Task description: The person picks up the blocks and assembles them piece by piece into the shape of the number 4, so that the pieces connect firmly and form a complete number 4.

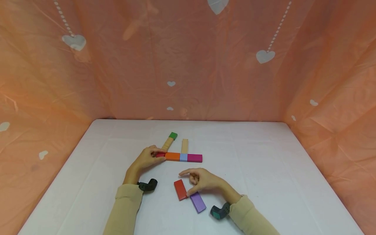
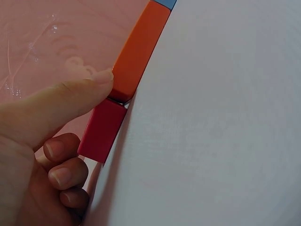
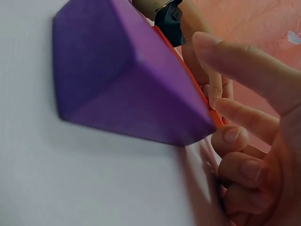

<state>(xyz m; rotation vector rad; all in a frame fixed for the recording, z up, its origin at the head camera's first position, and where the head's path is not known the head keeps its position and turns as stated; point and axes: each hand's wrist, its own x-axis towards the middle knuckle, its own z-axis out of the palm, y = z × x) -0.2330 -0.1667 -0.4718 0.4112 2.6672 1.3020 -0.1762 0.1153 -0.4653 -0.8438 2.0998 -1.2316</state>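
My left hand (image 1: 146, 157) pinches the crimson block (image 2: 103, 132) at the left end of a row, thumb on the near side and index finger on the far side. Its thumb tip also reaches the end of the orange block (image 1: 172, 157). To the right the row runs on with a light blue block (image 1: 183, 157) and a magenta block (image 1: 195, 158). My right hand (image 1: 207, 180) holds nothing, index finger and thumb spread apart, other fingers curled. Below it lie a red block (image 1: 180, 190) and a purple block (image 1: 198, 202); the thumb tip is right at their upper corners.
Behind the row, a plain wooden block (image 1: 184, 146) extends back from the light blue one. Another wooden block (image 1: 168, 143) slants back from the crimson one, with a green block (image 1: 173, 135) at its far end. An orange curtain (image 1: 194, 65) surrounds the white table (image 1: 264, 169).
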